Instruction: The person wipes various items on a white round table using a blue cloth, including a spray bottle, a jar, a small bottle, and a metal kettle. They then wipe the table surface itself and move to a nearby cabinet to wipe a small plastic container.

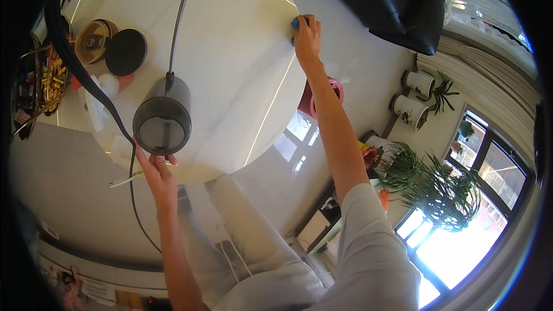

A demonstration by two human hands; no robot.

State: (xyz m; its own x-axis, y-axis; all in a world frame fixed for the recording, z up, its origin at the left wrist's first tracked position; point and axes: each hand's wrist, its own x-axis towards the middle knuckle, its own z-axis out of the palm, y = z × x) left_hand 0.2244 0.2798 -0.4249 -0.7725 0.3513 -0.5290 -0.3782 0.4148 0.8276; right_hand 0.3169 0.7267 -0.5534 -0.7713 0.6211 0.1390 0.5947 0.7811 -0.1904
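Observation:
My left hand [159, 172] is at the near edge of a pale round table [233, 73], its fingers around the lower end of a grey translucent cylindrical container [166, 112]. That container is tilted, its round end facing me, and a bent metal tube [179, 21] extends from its far end over the tabletop. At the table's right edge my right hand [307, 34] holds a crumpled blue cloth [295, 23], partly hidden by the fingers. A dark cable runs down past my left wrist.
Left on the table are a black round lid [126, 52], an amber round container [93, 43], a white object [108, 84] and a tray of wrapped items [54, 77]. A pink bin [335, 88] stands beyond the right edge, near a black leather sofa [389, 4] and potted plants [417, 84].

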